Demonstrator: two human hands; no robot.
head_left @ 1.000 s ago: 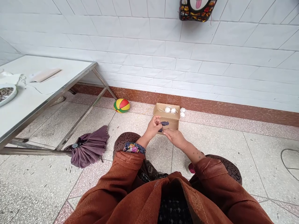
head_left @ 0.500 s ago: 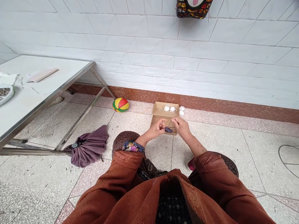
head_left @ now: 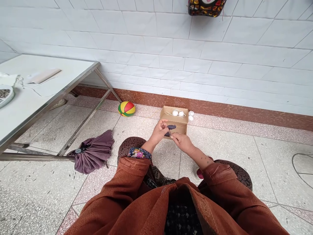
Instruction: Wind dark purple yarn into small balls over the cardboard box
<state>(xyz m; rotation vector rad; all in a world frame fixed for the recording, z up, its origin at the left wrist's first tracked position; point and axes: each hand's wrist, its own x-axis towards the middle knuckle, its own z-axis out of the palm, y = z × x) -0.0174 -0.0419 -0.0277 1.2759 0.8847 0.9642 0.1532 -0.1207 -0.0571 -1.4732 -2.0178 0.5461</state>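
Note:
My left hand [head_left: 160, 130] is closed around a small bundle of dark purple-grey yarn [head_left: 171, 127], whose wound end sticks out past the fingers. A second dark patch shows just below it, and I cannot tell whether it is the same bundle. My right hand [head_left: 182, 142] is closed in a pinch on a dark strand [head_left: 170, 132] close under the bundle. Both hands are over the near part of an open cardboard box [head_left: 182, 127] on the floor. In its far part lie two white yarn balls [head_left: 178, 113] with a loose white thread.
More white balls [head_left: 191, 116] sit right of the box. A striped ball [head_left: 126, 108] rests by the wall. At left stand a metal-framed table [head_left: 73, 73] and a folded purple umbrella [head_left: 94, 151]. A wire loop [head_left: 297, 168] lies at right.
My right hand has come down and left, from above the bundle to below it. My left hand has moved slightly up and left, and the bundle has risen with it.

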